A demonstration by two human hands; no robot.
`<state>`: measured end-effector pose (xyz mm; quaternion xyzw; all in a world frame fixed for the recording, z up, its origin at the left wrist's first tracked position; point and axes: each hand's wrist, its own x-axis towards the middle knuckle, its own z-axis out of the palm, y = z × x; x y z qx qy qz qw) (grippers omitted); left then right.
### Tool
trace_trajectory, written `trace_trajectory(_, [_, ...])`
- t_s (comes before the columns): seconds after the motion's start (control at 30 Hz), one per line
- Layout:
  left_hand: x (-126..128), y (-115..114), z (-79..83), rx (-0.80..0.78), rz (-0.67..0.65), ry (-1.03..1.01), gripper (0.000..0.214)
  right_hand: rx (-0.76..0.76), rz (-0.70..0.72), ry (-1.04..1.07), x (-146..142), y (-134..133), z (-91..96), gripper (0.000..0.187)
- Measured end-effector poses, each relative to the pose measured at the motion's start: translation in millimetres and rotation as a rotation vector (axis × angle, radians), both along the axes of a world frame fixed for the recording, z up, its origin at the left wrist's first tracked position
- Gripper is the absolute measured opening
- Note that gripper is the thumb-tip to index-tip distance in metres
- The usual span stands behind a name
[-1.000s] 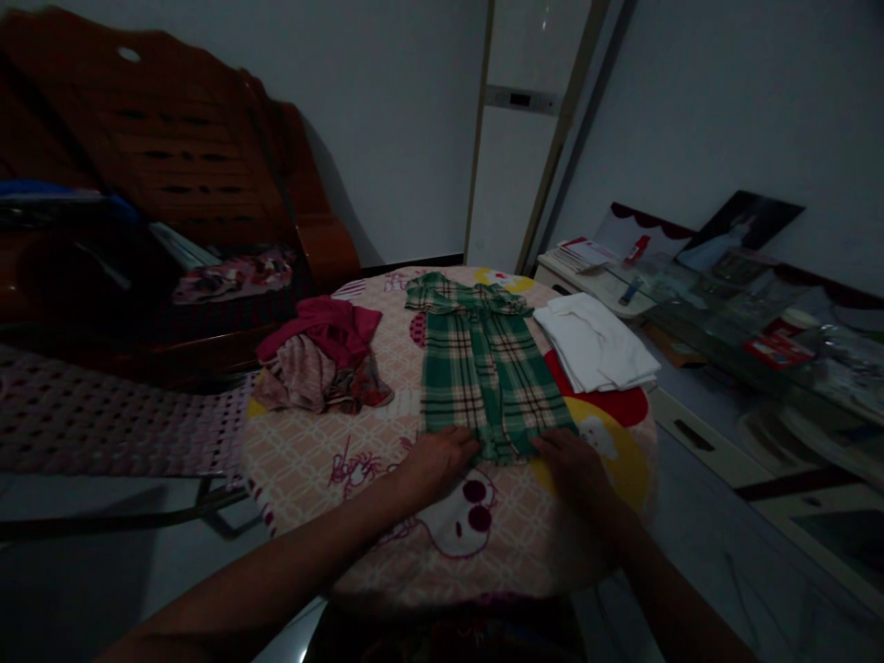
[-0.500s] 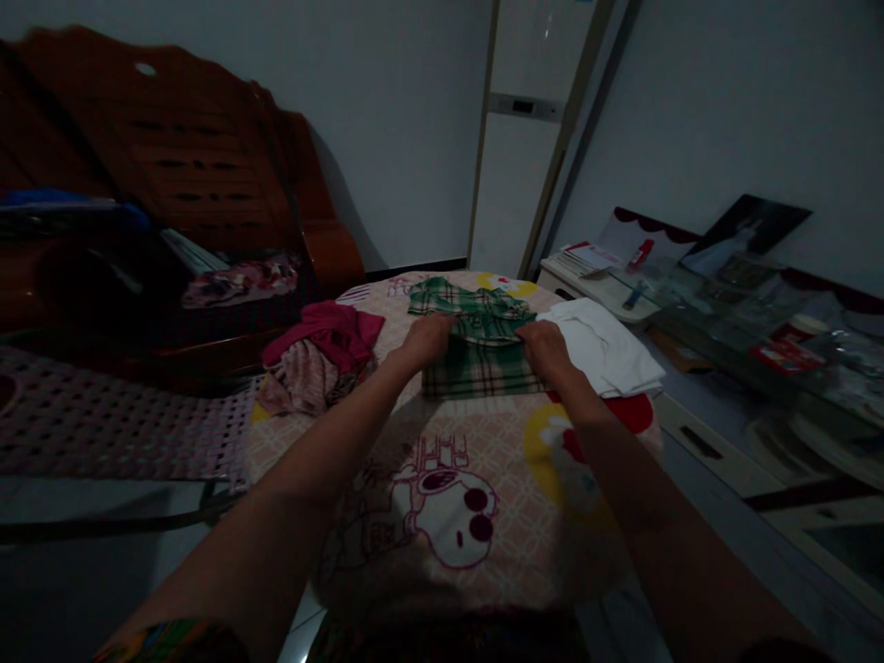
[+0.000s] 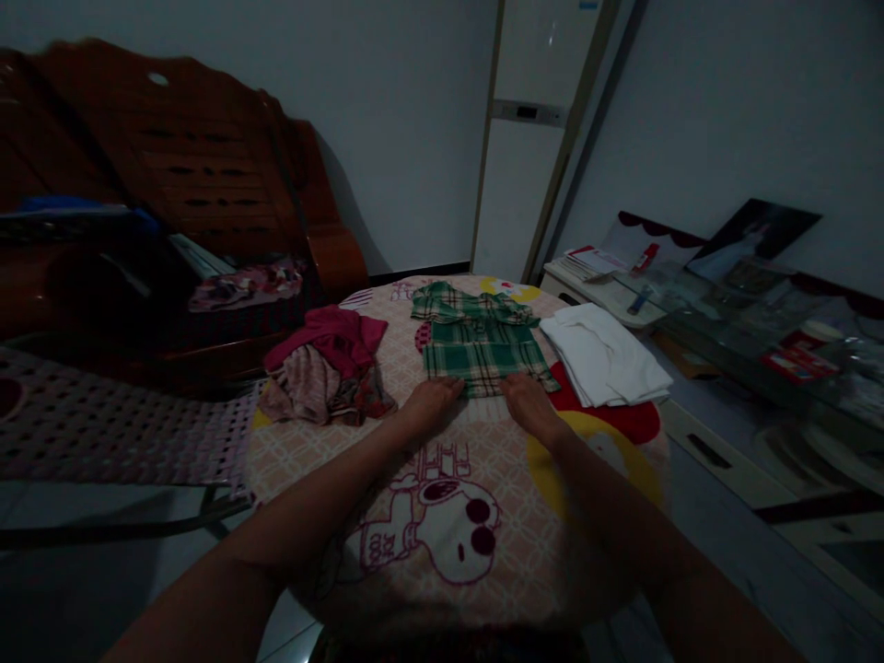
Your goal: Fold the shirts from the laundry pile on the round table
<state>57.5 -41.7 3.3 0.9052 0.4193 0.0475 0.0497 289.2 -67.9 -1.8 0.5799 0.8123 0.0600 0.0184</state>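
Observation:
A green plaid shirt (image 3: pixel 476 354) lies folded on the round table, its collar end pointing away from me. At its near edge, my left hand (image 3: pixel 436 401) has its fingers curled onto the cloth, left of the middle. My right hand (image 3: pixel 529 403) is closed on the same edge further right, a short gap from the left. The fingertips are partly hidden against the fabric. To the left is a heap of crumpled clothes, a magenta garment (image 3: pixel 338 336) over a patterned one (image 3: pixel 310 382). A folded white garment (image 3: pixel 604 354) lies to the right of the shirt.
A pink patterned cloth (image 3: pixel 511 516) with a cartoon dog covers the round table. Left stand a woven-seat chair (image 3: pixel 138 424) and a carved wooden bench (image 3: pixel 200 175). A glass-topped cabinet (image 3: pixel 732 341) with small items is on the right. Behind stands a tall white unit (image 3: pixel 517 193).
Both hands have moved toward me, from the shirt's raised middle fold to its near edge. The shirt now lies flatter, and the view has shifted slightly.

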Motion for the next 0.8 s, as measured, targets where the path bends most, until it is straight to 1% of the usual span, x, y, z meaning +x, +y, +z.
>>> trace_trajectory(0.1, [-2,7,0.2,0.005,0.013,-0.039,0.029,0.007,-0.023,0.007,-3,7,1.8,0.036])
trace_trajectory(0.23, [-11,20,3.3,-0.025,0.048,-0.078,0.027,-0.008,-0.063,0.009,-10,7,8.2,0.036])
trace_trajectory(0.3, [-19,26,9.0,-0.062,0.028,-0.057,0.036,-0.029,-0.073,0.020,-13,4,14.1,0.034])
trace_trajectory(0.37, [-29,28,17.1,-0.106,-0.026,-0.034,0.047,-0.053,-0.052,0.051,-17,-3,20.7,0.031])
trace_trajectory(0.47, [-45,20,31.2,-0.220,-0.146,-0.027,0.051,-0.119,0.043,0.119,-20,-18,27.2,0.026])
trace_trajectory(0.63, [-64,-7,49.9,-0.552,-0.388,-0.084,0.041,-0.301,0.190,0.257,-20,-46,24.3,0.017])
trace_trajectory(0.7, [-65,-16,52.9,-0.662,-0.433,-0.101,0.039,-0.371,0.251,0.327,-19,-54,22.5,0.013])
trace_trajectory(0.8, [-61,-24,50.5,-0.782,-0.455,-0.100,0.040,-0.514,0.317,0.439,-19,-61,22.5,0.011])
